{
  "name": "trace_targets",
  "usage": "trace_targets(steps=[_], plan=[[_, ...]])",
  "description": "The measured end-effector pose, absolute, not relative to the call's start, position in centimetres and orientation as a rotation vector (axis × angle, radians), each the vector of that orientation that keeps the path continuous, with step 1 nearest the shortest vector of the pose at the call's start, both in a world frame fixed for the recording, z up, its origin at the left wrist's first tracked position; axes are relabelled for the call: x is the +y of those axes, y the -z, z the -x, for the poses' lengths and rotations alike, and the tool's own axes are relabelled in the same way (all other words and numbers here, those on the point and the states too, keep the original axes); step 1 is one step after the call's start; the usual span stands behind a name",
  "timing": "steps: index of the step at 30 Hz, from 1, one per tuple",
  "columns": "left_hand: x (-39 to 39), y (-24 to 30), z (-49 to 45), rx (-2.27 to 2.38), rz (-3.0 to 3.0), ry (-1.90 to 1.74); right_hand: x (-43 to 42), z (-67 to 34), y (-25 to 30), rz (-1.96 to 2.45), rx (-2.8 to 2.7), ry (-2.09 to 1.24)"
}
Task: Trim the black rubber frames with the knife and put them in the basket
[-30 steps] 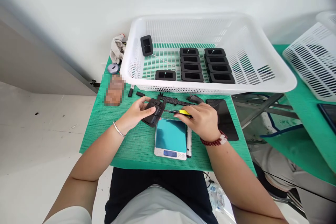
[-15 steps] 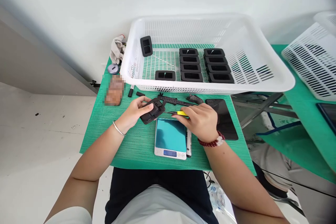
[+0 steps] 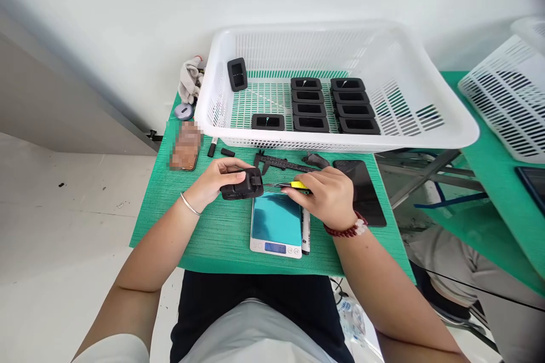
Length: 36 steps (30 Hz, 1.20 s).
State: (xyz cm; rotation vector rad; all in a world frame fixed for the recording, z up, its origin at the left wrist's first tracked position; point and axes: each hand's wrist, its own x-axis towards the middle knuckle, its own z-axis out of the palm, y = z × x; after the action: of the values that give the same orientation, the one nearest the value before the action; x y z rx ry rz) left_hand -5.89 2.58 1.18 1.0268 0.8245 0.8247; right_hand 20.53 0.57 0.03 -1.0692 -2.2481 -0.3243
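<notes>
My left hand [image 3: 215,181] grips a black rubber frame part [image 3: 242,184] just above the green mat, its end turned toward my other hand. My right hand [image 3: 326,195] pinches a yellow-handled knife [image 3: 293,185] whose thin blade points left and meets the part's right end. A small digital scale [image 3: 276,225] with a teal platform lies right below both hands. Behind them stands a white plastic basket [image 3: 426,119] holding several matching black parts [image 3: 334,105] in two rows, plus two loose ones on the left.
A black caliper [image 3: 283,163], a dark phone [image 3: 361,190], a marker [image 3: 212,147] and its cap lie on the green mat [image 3: 170,210]. A cloth glove [image 3: 189,79] sits at the back left. A pen [image 3: 305,229] lies beside the scale. Another white basket [image 3: 506,91] stands at the right.
My left hand has turned the black part from tilted to lying level, and moved it slightly down. The knife tip stays against its right end.
</notes>
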Motion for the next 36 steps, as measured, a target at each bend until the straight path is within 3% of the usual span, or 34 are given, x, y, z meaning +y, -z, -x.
trace_targets(steps=[6, 20, 27, 36], plan=[[2.6, -1.6, 6.0, 0.769, -0.984, -0.738, 0.5, -20.4, -0.3, 0.928, -2.279, 0.231], [2.2, -1.8, 5.9, 0.697, -1.159, -0.638, 0.8, -20.4, 0.1, 1.041, -2.176, 0.252], [1.1, -1.8, 4.8, 1.051, -1.904, -0.986, 0.6, -20.2, -0.1, 1.123, -2.010, 0.322], [0.8, -1.5, 4.6, 1.103, -2.060, -1.075, 0.4, -20.1, 0.2, 1.115, -2.071, 0.417]])
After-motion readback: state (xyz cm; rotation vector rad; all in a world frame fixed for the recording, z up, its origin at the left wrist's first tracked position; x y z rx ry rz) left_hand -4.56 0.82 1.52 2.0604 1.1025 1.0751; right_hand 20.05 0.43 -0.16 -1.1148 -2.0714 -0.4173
